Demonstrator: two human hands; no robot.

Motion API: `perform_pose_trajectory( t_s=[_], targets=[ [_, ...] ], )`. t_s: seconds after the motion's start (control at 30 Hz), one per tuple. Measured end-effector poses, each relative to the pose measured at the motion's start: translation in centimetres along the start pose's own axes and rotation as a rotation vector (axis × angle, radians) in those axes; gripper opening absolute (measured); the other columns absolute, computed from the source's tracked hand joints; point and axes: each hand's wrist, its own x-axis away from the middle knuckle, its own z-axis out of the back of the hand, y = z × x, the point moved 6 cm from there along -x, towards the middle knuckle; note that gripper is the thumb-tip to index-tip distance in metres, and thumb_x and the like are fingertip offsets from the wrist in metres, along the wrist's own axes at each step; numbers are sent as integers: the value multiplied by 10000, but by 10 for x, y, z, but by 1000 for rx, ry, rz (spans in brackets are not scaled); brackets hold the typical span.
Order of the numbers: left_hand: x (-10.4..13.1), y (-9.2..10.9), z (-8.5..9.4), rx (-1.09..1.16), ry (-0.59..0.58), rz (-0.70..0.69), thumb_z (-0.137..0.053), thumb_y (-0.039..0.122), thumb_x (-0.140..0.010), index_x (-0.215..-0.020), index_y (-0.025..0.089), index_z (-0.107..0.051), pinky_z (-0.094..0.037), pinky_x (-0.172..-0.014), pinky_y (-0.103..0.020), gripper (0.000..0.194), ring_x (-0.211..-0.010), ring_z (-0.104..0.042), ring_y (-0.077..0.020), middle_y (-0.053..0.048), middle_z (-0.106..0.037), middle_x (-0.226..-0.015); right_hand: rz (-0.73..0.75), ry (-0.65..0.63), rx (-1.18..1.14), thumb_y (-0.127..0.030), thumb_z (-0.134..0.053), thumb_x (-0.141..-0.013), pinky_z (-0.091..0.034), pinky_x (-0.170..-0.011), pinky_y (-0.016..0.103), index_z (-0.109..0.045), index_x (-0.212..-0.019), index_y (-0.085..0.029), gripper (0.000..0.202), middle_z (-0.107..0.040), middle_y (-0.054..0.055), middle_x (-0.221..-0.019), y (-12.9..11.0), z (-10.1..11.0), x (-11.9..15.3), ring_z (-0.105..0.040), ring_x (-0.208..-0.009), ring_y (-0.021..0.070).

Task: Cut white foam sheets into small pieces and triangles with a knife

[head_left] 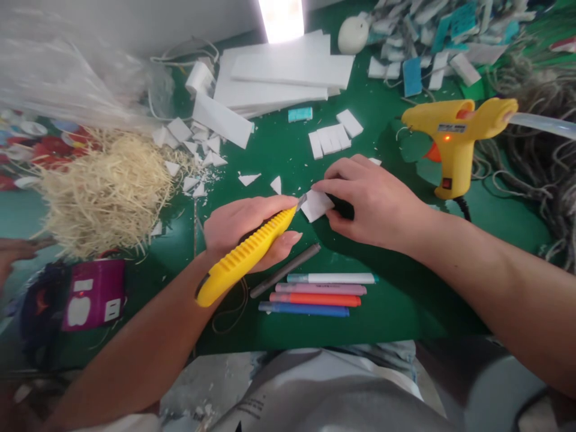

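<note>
The left hand (245, 225) is wrapped around a yellow knife (245, 255), fingers clamped on its ribbed handle, with the short blade pointing up and right. The blade tip touches the near-left edge of a small white foam piece (316, 204) lying on the green bench (396, 294). The right hand (371, 201) presses on that piece from the right, fingertips (321, 186) together along its far edge and the thumb beside its near edge, so the foam sits between the two hands near the middle of the bench.

Just below the hands lie a grey pen (285, 270) at a slant and four markers side by side: white (330, 278), pink (320, 289), orange (315, 299) and blue (303, 309).

Beyond the hands, a row of cut foam blocks (334, 136) sits near a small teal block (300, 114), with a stack of long foam slabs (279, 75) farther back. Triangular foam scraps (200, 159) are scattered to the left, next to a heap of straw (105, 189). A yellow glue gun (456, 138) stands upright to the right, its light glowing orange. A purple box (94, 294) sits at the near left edge. At the far right lies a pile of foam and teal offcuts (432, 42).
</note>
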Motion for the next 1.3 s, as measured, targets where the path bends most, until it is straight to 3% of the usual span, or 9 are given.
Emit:
perform_pose_trajectory(
  t_s=[0.2,0.37,0.47,0.53,0.67,0.9,1.1,1.3],
  targets=[
    [2,1,4,-24,35,-67,-536,457,-1061,-1110,217,-745,-631,-736,-210,322,-741,-790,-139,9,-846,-938,-12,-7,63,-391,-737,-885,-458,-838,440,-774,-1093,-180,299,-694,143,-1097,-4,0,-1,-554,-986,307],
    [2,1,5,-33,33,-29,-541,420,-1066,-1093,194,-753,-619,-733,-217,312,-751,-790,-143,-11,-846,-937,-3,-23,125,-271,-635,-915,-483,-872,463,-755,-1107,-151,257,-700,170,-1117,-8,-4,-2,-580,-1022,329],
    [2,2,9,-16,82,-25,-567,390,-1052,-1094,195,-754,-619,-744,-221,274,-749,-791,-147,-12,-849,-941,23,-20,97,-176,-585,-864,-498,-946,502,-701,-1283,-121,439,-709,189,-1209,-9,-3,1,-603,-1102,353],
    [2,0,10,-12,99,-11,-576,383,-1047,-1093,198,-757,-619,-743,-223,263,-750,-796,-151,-11,-851,-935,28,-9,58,-193,-599,-849,-498,-994,542,-598,-1447,-108,604,-701,199,-1291,-8,-3,3,-600,-1178,377],
    [-1,-2,4,-15,20,23,-608,382,-1035,-1075,187,-766,-636,-761,-220,254,-790,-819,-172,-26,-857,-957,20,5,10,-315,-638,-899,-502,-1022,591,-490,-1551,-113,699,-692,212,-1341,-3,-3,3,-596,-1232,403],
    [0,-8,-1,-42,-53,134,-560,493,-1054,-1091,222,-782,-659,-762,-233,352,-827,-831,-190,-17,-859,-976,62,-21,-37,-139,-512,-882,-536,-986,548,-289,-1684,-150,833,-725,154,-1294,0,-6,3,-646,-1126,334],
    [-1,-7,-8,-16,-38,121,-513,584,-1071,-1077,238,-790,-660,-805,-226,443,-854,-835,-194,-20,-859,-992,64,-4,-37,-213,-585,-874,-521,-1040,575,-398,-1632,-120,786,-701,183,-1367,-1,-5,3,-627,-1233,374],
    [-4,-7,-12,58,-113,137,-623,512,-1045,-1149,238,-773,-676,-847,-261,330,-930,-840,-221,-38,-855,-1082,49,20,-5,-227,-560,-915,-544,-995,563,-460,-1596,-89,702,-732,193,-1291,1,-5,3,-650,-1157,366]
  ],
)
